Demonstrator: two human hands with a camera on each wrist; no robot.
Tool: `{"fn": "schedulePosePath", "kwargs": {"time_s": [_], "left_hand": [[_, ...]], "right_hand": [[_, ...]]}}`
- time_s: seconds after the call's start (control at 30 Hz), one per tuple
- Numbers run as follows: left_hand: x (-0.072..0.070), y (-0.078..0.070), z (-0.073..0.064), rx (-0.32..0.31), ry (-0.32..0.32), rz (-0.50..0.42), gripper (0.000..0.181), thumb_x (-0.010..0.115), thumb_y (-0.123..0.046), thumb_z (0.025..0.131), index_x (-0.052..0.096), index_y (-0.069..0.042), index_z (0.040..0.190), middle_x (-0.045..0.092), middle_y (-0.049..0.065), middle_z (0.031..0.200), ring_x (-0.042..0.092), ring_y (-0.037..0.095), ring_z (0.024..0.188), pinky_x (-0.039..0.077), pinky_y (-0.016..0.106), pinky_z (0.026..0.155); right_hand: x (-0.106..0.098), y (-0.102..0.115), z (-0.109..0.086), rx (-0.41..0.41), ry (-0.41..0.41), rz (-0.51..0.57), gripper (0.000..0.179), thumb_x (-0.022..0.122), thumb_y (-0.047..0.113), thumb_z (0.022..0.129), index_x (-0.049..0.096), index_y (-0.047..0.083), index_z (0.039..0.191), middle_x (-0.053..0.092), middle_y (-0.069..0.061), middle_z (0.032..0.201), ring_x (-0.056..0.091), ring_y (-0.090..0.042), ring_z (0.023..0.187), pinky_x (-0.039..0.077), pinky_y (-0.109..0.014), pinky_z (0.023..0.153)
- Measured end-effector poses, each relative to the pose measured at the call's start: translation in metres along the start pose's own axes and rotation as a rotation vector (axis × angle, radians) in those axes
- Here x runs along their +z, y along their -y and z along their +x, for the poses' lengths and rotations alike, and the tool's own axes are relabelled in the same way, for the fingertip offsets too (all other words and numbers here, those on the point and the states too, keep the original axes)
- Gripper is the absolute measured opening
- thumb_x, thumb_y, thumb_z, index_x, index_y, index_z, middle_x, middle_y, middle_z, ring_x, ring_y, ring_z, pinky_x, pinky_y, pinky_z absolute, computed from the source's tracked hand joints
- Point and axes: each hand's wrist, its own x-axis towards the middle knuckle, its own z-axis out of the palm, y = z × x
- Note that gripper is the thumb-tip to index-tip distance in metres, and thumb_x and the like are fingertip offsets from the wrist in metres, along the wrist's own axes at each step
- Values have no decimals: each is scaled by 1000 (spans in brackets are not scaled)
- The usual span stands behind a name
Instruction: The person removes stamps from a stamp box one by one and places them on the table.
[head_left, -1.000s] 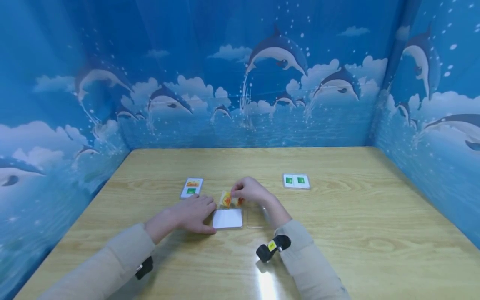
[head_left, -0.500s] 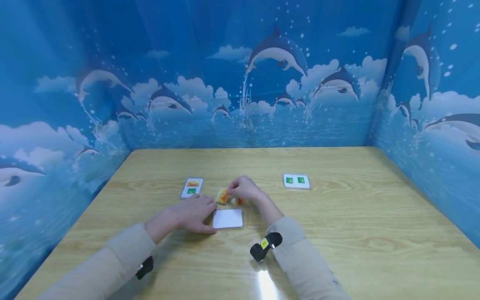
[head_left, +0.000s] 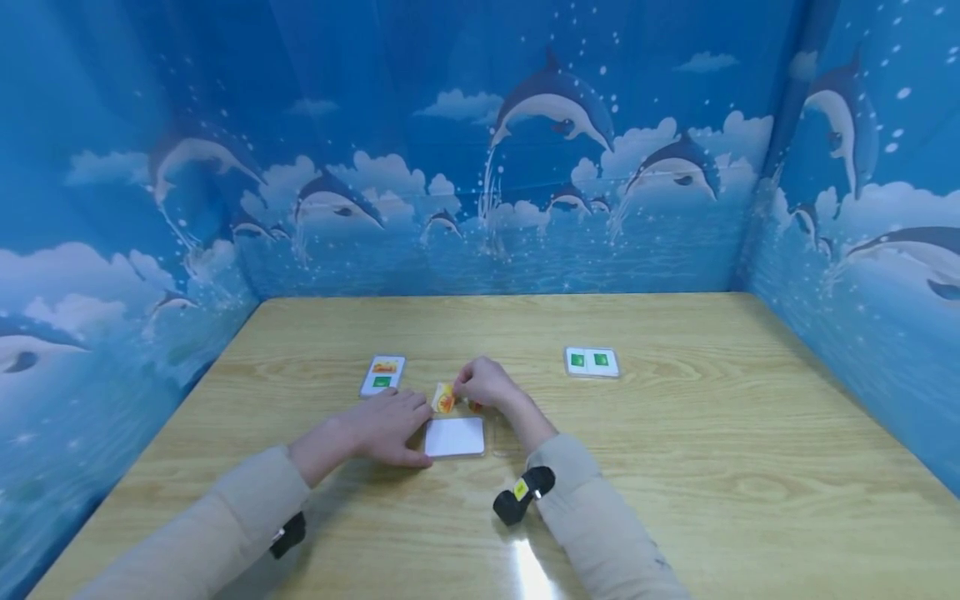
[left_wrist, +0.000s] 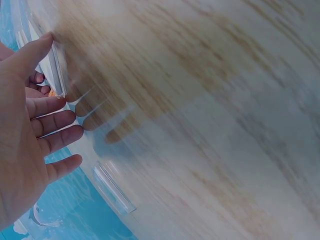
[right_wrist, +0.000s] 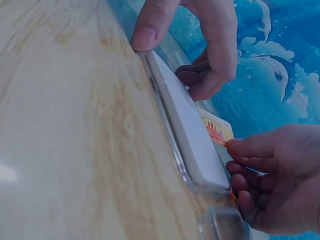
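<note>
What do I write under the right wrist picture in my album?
Right hand pinching a yellow card beside a clear box, left hand at the box's far end.

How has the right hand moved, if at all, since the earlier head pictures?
Yes: the right hand moved slightly left, away from the rightmost clear-rimmed, green-printed white rectangular case.

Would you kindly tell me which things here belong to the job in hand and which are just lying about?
Seemingly part of the job:
yellow-orange card, pinched by the right hand
white-topped case, touched by the left hand
clear plastic piece, perhaps

Seemingly just lying about:
case with orange and green panels
case with two green panels
</note>
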Motion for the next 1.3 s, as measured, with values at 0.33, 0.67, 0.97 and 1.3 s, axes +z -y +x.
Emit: {"fn": "schedulePosePath", "kwargs": {"time_s": [0.33,0.67,0.97,1.3], "left_hand": [[1,1,-1,40,-20,34,65,53,-65,81,55,-11,119,54,1,105,50,14,96,42,38,89],[4,3,-2,80,-43,95,67,47,-66,83,54,-11,122,54,3,106,51,17,97,42,40,89],[7,4,-2,104,-53,160,68,41,-68,84,53,-13,123,53,3,106,50,17,97,42,39,87],[8,3,-3,118,-60,200,66,36,-69,86,52,-15,121,51,2,102,49,15,93,42,37,86]], "right_hand": [[2,1,2,29,17,-47,9,63,8,86,63,6,77,53,-2,61,46,-11,52,37,-20,46],[3,3,1,34,15,-85,9,62,10,86,62,8,78,55,-3,68,48,-12,57,39,-21,49],[5,4,1,15,5,-134,9,63,9,85,61,8,77,55,-3,67,49,-12,57,40,-21,50],[6,4,1,-25,-12,-211,9,63,10,84,62,9,76,55,-2,68,49,-13,60,40,-21,51]]}}
